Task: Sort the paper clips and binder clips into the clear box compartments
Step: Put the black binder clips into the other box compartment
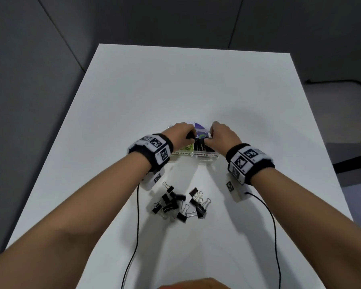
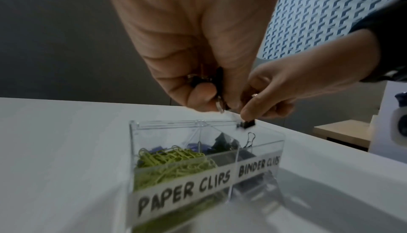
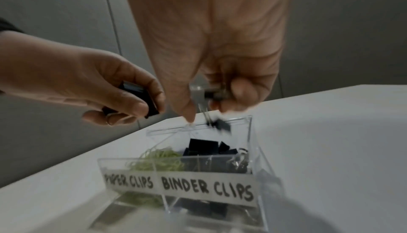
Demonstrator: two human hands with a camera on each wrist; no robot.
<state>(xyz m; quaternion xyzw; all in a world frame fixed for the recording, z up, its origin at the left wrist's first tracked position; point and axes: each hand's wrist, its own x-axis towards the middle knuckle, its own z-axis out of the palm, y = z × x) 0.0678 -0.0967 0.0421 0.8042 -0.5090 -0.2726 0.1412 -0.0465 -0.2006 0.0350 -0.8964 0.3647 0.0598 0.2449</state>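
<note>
Right now both hands are hovering over the clear box [image 1: 206,158] so their loads drop into the labelled binder side. The left hand [image 1: 180,135] is gripping binder clips [image 3: 141,97], and the right hand [image 1: 221,135] is pinching another binder clip [image 3: 222,126] just over the rim. More are lying in a loose pile [image 1: 180,204] on the table [image 1: 196,90], near the person.

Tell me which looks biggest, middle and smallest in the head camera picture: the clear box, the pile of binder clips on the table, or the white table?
1. White table, by far the largest.
2. Pile of binder clips.
3. Clear box.

The last two look close in size, and the hands cover much of the box, so their order is unsure.
</note>
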